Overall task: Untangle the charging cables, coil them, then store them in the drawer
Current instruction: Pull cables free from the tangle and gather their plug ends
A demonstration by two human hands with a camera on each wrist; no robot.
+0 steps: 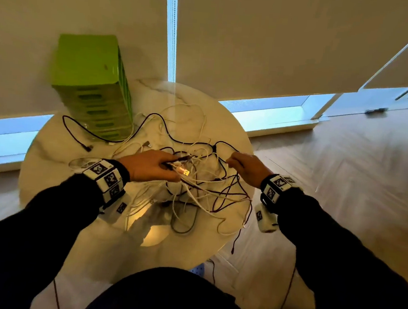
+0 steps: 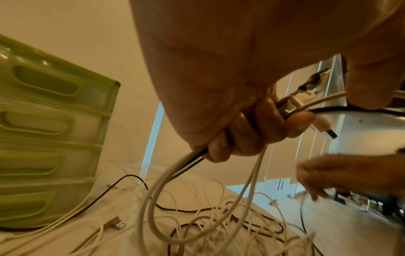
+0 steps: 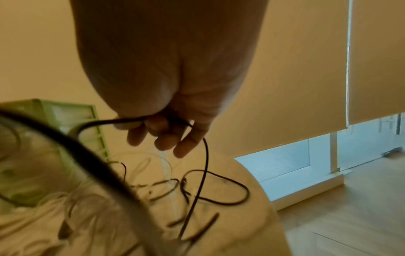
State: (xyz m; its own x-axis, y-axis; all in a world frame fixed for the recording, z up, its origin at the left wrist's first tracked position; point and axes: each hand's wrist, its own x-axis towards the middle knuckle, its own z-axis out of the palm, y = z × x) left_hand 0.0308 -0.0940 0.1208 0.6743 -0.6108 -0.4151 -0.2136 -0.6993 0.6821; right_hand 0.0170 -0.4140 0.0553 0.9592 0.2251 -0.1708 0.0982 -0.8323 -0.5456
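A tangle of white, black and dark red charging cables (image 1: pixel 195 185) sprawls over the round marble table (image 1: pixel 58 141). My left hand (image 1: pixel 152 166) grips a bunch of cable ends (image 2: pixel 293 105), with USB plugs (image 1: pixel 185 172) sticking out past its fingers. My right hand (image 1: pixel 244 166) hovers over the right side of the tangle and holds a black cable (image 3: pixel 205 166) in its curled fingers. The green drawer unit (image 1: pixel 93 88) stands at the table's back left with all drawers closed.
A black cable end (image 1: pixel 87 147) lies alone left of the tangle. One dark red cable (image 1: pixel 240 231) hangs off the table's right edge toward the wood floor (image 1: pixel 344 179). Closed roller blinds (image 1: pixel 257 35) run behind the table.
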